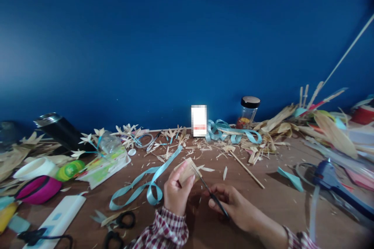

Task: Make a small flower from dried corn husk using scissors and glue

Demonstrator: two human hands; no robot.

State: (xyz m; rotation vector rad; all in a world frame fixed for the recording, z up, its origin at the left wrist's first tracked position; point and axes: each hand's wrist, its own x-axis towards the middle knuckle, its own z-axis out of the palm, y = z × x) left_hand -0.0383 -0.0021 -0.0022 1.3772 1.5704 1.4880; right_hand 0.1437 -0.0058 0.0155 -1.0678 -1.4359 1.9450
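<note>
My left hand is closed on a small folded piece of pale dried leaf, held just above the brown table. My right hand grips thin dark scissors, whose tip touches the right edge of the leaf piece. Both sleeves are red-and-white plaid. A light blue ribbon lies curled on the table just left of my left hand.
Leaf scraps litter the table's back. A black-lidded glass jar and a white box stand by the blue wall. A blue glue gun lies right. Black-handled scissors, a white power strip and a pink pouch lie left.
</note>
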